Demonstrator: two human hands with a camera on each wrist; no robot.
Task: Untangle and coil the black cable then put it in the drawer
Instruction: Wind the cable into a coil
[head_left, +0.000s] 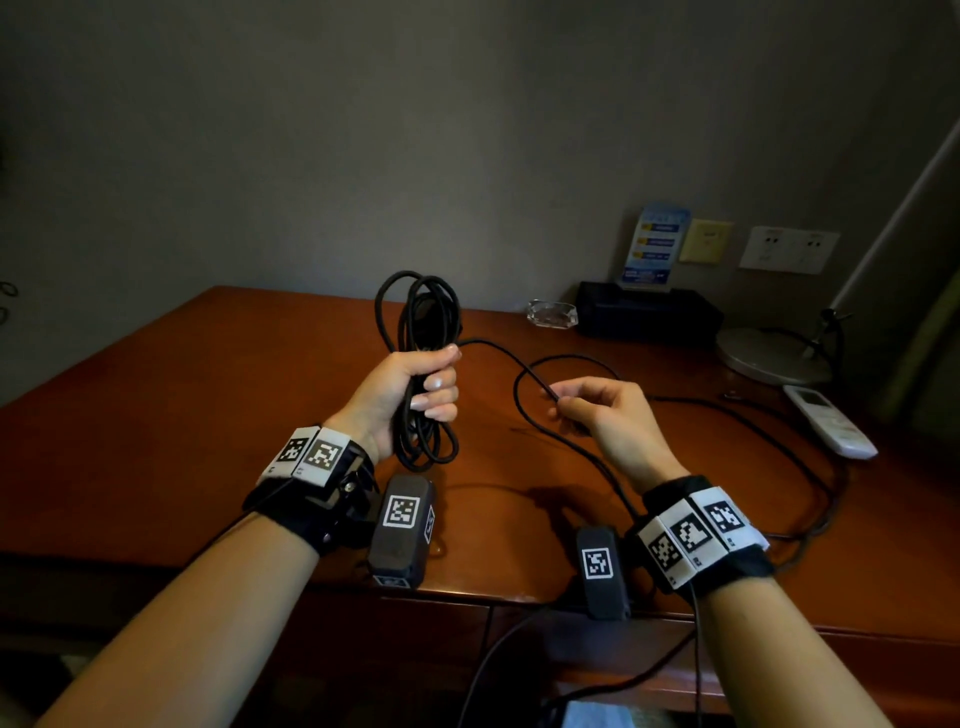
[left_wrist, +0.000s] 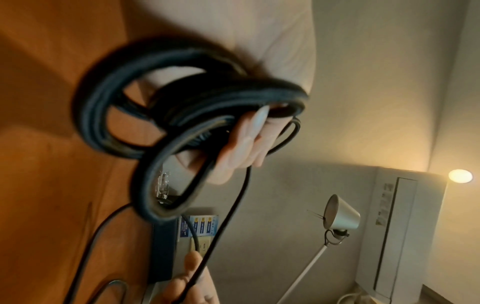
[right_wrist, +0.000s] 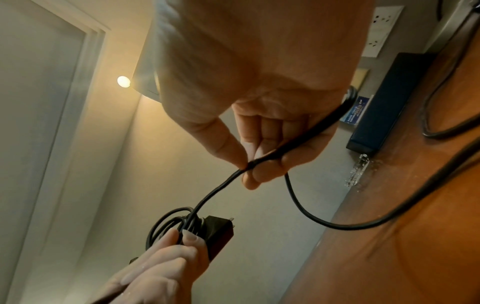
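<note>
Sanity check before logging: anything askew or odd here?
Nothing damaged or spilled. The black cable is only part coiled in the left hand; the rest trails loose across the desk from the right hand.

The reddish wooden worktop (head_left: 182, 415) is carrying a black box (head_left: 647, 312), a glass ashtray (head_left: 552, 314), a lamp base (head_left: 769, 356), a white remote (head_left: 828, 421), and the black cable's (head_left: 769, 426) loose run trailing across it.

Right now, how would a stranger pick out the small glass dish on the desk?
Look at the back of the wooden desk, near the wall. Left of the black box lies the glass dish, beyond the cable. It is the only clear thing there.
</note>
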